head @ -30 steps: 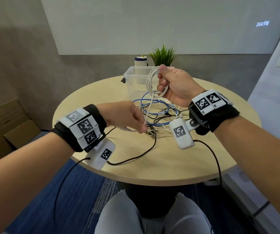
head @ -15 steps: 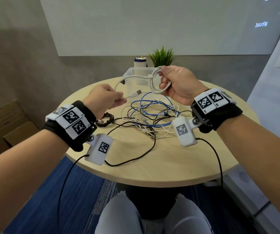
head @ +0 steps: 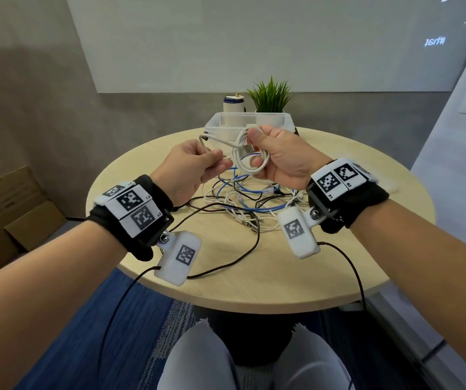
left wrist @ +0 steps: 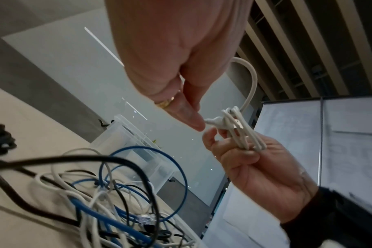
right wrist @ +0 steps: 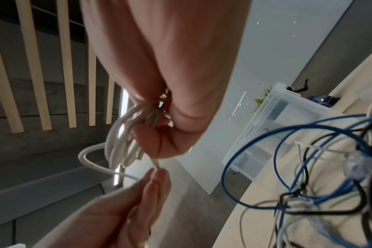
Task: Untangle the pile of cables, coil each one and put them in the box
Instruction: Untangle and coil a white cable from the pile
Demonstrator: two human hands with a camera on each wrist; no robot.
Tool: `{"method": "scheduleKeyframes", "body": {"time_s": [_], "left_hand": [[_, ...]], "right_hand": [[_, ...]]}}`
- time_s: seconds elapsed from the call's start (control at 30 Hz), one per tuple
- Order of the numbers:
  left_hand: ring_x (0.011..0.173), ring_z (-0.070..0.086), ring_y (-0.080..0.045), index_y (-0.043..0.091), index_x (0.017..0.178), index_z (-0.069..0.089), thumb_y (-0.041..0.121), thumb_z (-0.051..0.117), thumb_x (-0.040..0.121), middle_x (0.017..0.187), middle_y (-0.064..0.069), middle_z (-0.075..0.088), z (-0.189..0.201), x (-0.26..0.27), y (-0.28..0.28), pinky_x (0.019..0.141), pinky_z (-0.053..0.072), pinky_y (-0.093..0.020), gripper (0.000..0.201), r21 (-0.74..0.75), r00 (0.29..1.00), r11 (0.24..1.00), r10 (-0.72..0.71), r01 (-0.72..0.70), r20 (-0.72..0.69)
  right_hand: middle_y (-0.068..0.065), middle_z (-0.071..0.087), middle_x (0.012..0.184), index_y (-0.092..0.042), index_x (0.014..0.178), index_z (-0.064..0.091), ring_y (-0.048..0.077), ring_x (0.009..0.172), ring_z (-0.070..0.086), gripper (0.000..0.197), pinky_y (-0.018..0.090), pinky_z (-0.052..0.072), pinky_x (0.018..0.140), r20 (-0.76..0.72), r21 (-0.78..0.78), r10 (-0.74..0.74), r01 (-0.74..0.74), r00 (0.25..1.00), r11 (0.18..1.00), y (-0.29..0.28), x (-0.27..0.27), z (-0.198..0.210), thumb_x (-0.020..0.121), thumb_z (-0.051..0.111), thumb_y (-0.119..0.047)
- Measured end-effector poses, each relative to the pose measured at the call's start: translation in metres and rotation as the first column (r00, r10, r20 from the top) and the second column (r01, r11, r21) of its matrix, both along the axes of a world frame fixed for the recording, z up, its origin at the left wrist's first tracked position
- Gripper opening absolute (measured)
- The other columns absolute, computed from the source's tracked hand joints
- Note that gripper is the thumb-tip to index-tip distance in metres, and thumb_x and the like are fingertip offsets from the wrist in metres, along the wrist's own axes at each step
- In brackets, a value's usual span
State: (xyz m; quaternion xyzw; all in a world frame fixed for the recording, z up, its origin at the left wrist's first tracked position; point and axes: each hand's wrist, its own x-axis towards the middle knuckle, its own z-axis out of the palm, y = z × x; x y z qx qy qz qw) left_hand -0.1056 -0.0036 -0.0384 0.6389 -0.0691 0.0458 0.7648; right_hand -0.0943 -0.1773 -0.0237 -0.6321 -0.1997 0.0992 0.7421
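My right hand (head: 271, 153) grips a coiled white cable (head: 247, 161) above the table, its loops hanging below the thumb (right wrist: 125, 142). My left hand (head: 198, 161) pinches the loose end of that same white cable (left wrist: 214, 121) right next to the coil, and a short arc of cable runs between the two hands. Beneath both hands a tangled pile of blue, white and black cables (head: 243, 201) lies on the round table (head: 254, 277). The clear plastic box (head: 248, 122) stands behind the pile at the table's far edge.
A small green plant (head: 271, 97) and a white and blue can (head: 233, 104) stand behind the box. A black cable (head: 237, 260) trails from the pile toward the table's near edge. Cardboard boxes (head: 9, 209) sit on the floor at left.
My left hand rose from the table with the white cable's end, then moved right, close to the coil held by my right hand. The slack between the hands has shortened.
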Motion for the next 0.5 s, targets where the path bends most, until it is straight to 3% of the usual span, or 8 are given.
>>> {"method": "scheduleKeyframes", "body": {"time_s": [0.07,0.2,0.27,0.37,0.43,0.5], "left_hand": [[0.064,0.068,-0.010,0.000,0.084,0.054,0.002,0.053,0.093,0.074,-0.008,0.068,0.003,-0.003,-0.004,0.058,0.055,-0.016,0.009,0.014,0.998,0.997,-0.070,0.070,0.002],[0.065,0.068,-0.009,0.007,0.094,0.066,0.013,0.051,0.096,0.074,-0.004,0.072,0.005,-0.009,-0.005,0.066,0.057,-0.020,0.017,0.143,0.985,0.974,-0.170,0.174,-0.043],[0.074,0.067,-0.013,0.000,0.108,0.063,0.012,0.046,0.098,0.086,-0.009,0.071,0.003,-0.010,-0.005,0.070,0.057,-0.022,0.023,0.165,0.973,0.960,-0.217,0.227,-0.080],[0.088,0.060,-0.018,0.003,0.116,0.059,0.006,0.044,0.096,0.105,-0.012,0.064,0.003,-0.010,-0.001,0.084,0.050,-0.034,0.026,0.149,0.956,0.947,-0.270,0.285,-0.112],[0.093,0.056,-0.018,0.008,0.123,0.057,0.017,0.049,0.087,0.112,-0.007,0.061,0.005,-0.011,0.003,0.087,0.043,-0.038,0.038,0.112,0.914,0.912,-0.377,0.394,-0.151],[0.093,0.054,-0.019,0.016,0.115,0.058,0.032,0.055,0.085,0.104,-0.003,0.060,0.006,-0.015,0.001,0.085,0.046,-0.038,0.034,0.114,0.886,0.886,-0.425,0.449,-0.187]], "right_hand": [[0.006,0.058,0.081,-0.014,0.098,0.053,0.007,0.043,0.050,0.015,0.021,0.044,0.043,-0.033,0.016,0.045,-0.045,0.998,0.999,0.003,-0.001,-0.004,0.101,0.040,-0.023],[0.001,0.061,0.064,-0.014,0.094,0.054,0.008,0.044,0.055,0.017,0.023,0.049,0.049,-0.033,0.078,0.023,-0.021,0.999,0.997,0.004,-0.001,-0.001,0.101,0.040,-0.022],[0.002,0.061,0.062,-0.013,0.093,0.053,0.009,0.044,0.054,0.016,0.023,0.050,0.048,-0.017,0.089,-0.012,0.014,1.000,0.996,0.002,-0.001,0.002,0.101,0.041,-0.021],[0.005,0.059,0.063,-0.013,0.092,0.053,0.010,0.045,0.052,0.017,0.024,0.049,0.046,0.010,0.099,-0.071,0.070,0.997,0.993,0.001,0.000,0.003,0.102,0.041,-0.019],[0.005,0.055,0.065,-0.013,0.092,0.052,0.010,0.047,0.052,0.017,0.025,0.049,0.047,0.041,0.083,-0.101,0.097,0.994,0.992,0.002,0.000,0.002,0.102,0.040,-0.018],[0.004,0.051,0.066,-0.013,0.093,0.052,0.010,0.051,0.051,0.017,0.026,0.050,0.051,0.086,0.047,-0.126,0.122,0.988,0.991,0.003,0.001,0.000,0.102,0.040,-0.019]]}}
